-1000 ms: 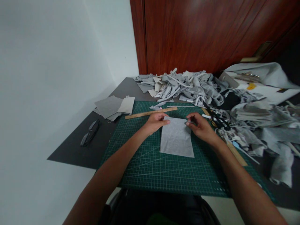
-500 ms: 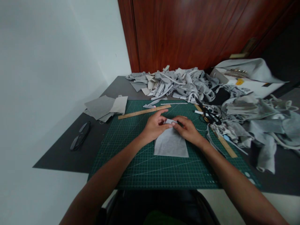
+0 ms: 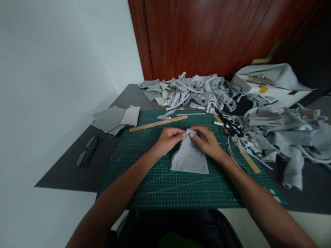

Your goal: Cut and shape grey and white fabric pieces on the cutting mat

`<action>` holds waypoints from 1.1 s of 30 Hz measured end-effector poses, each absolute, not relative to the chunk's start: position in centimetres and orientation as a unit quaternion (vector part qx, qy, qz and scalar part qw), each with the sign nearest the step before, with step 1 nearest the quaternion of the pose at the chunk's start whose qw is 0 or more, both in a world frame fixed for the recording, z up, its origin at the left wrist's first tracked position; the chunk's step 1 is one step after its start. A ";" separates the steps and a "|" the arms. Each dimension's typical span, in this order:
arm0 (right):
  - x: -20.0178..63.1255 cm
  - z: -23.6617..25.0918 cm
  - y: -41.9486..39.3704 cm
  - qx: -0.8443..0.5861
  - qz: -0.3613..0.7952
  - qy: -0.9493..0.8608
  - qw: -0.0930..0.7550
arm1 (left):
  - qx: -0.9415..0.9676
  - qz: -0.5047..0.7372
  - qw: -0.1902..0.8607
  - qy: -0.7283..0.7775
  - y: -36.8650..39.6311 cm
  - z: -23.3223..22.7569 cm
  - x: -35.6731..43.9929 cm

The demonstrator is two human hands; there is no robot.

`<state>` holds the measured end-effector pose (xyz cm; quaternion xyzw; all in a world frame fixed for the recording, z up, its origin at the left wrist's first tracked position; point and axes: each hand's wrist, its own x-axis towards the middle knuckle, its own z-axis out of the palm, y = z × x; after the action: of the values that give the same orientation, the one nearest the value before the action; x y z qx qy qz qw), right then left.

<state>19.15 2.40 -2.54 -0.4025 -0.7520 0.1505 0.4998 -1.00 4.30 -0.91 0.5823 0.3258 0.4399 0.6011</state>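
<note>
Both hands pinch the far edge of a grey fabric piece [image 3: 189, 157] on the green cutting mat [image 3: 160, 186].

Left hand [image 3: 167, 139] and right hand [image 3: 207, 141] meet fingertip to fingertip at mat centre, forearms angled in from the near corners, thumbs and forefingers closed on the cloth's top edge (lifted a bit; near edge lies flat). Wooden ruler [image 3: 158, 123] just beyond, scrap pile [image 3: 191, 93] at far side, black scissors [image 3: 230, 126] to the right.

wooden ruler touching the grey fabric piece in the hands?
No: the wooden ruler lies apart on the cutting mat, beyond the grey fabric piece and both hands.
</note>
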 end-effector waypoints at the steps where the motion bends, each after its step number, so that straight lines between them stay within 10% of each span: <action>1: 19.0 -2.5 2.3 -0.398 0.158 -0.749 0.506 | 0.582 0.437 0.603 0.327 4.2 -0.9 -1.0; 33: 17.1 -1.6 0.7 -0.407 0.214 -0.672 0.581 | 0.572 0.470 0.590 0.322 2.7 -0.3 -0.3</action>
<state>17.14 0.71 -1.65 -0.4069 -0.6718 0.2145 0.5806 -0.34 2.70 -0.26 0.5719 0.3224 0.4699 0.5900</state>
